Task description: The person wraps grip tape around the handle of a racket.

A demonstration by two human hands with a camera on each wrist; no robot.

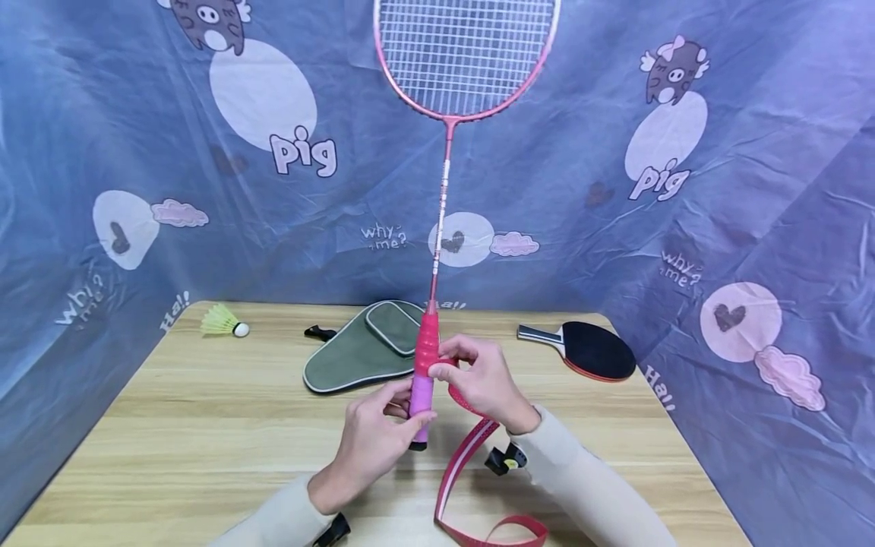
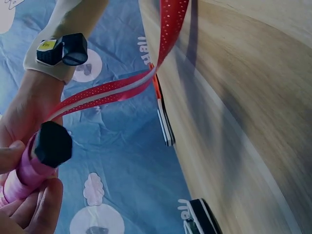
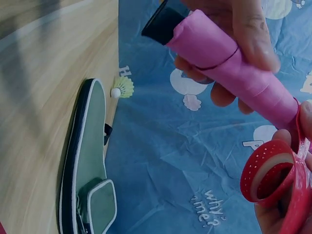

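A pink badminton racket stands nearly upright over the table, head up. Red perforated grip tape covers the upper handle, while the lower handle shows a pink-purple layer and a black butt cap. My left hand grips that lower part between thumb and fingers. On the other side, my right hand pinches the tape where it meets the handle. From there the loose tape hangs down to the table in a curl, its pale-striped inner face partly showing; the right wrist view shows it looping at my fingers.
Behind the handle lies a green paddle case with a black handle tip beside it. A yellow shuttlecock is at the back left and a black table tennis paddle at the back right. Blue printed cloth surrounds the wooden table.
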